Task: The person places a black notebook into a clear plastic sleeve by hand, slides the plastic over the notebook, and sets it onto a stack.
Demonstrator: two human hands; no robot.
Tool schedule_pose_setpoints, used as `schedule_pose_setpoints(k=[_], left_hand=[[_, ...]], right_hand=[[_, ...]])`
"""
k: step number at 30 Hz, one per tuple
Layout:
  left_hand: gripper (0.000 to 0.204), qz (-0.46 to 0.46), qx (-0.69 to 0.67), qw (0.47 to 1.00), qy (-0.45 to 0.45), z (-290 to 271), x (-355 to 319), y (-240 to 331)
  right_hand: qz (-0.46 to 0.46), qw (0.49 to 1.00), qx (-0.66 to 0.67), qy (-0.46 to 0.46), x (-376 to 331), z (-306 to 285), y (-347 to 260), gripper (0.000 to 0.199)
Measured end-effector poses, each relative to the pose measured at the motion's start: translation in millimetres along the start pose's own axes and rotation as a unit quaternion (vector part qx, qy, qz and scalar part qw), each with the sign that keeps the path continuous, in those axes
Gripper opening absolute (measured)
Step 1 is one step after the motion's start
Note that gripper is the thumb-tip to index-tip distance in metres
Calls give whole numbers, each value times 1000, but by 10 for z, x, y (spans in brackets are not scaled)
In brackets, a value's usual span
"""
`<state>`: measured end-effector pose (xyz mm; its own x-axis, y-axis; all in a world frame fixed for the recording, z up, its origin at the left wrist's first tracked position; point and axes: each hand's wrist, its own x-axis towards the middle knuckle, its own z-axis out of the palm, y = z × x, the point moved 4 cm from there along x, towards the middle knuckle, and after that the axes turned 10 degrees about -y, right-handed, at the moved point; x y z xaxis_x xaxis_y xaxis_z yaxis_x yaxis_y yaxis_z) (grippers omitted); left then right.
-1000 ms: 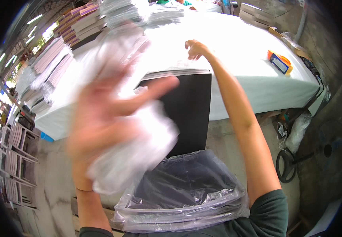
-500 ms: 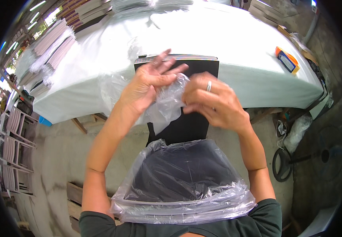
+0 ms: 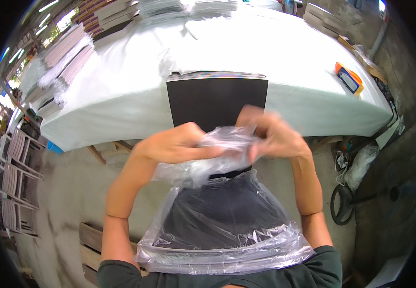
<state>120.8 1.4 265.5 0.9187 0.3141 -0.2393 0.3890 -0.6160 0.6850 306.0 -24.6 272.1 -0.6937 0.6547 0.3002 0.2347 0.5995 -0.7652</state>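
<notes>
- Spanning the upper view: long table draped in white cloth [image 3: 313,103].
- Dark flat bundle wrapped in clear plastic [image 3: 217,218], against the person's torso.
- Black rectangular stack with pale layered edges [image 3: 213,101], at the table's near edge.
- Crumpled sheet of clear, thin plastic film [image 3: 227,139], between both hands, before the stack.
- Left hand [image 3: 172,144]: thumb and fingers clamped on film.
- Right hand [image 3: 280,137]: fingers at film, blurred; grip cannot be told.
</notes>
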Motion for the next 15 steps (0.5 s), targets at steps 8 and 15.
schedule_pose_setpoints(k=[8, 15], left_hand=[[34, 119, -215, 943, 226, 174, -428, -542], [36, 222, -280, 830, 429, -51, -542, -647]], right_hand=[[-53, 766, 618, 170, -228, 175, 531, 66], [-5, 921, 312, -234, -251, 663, 676, 71]])
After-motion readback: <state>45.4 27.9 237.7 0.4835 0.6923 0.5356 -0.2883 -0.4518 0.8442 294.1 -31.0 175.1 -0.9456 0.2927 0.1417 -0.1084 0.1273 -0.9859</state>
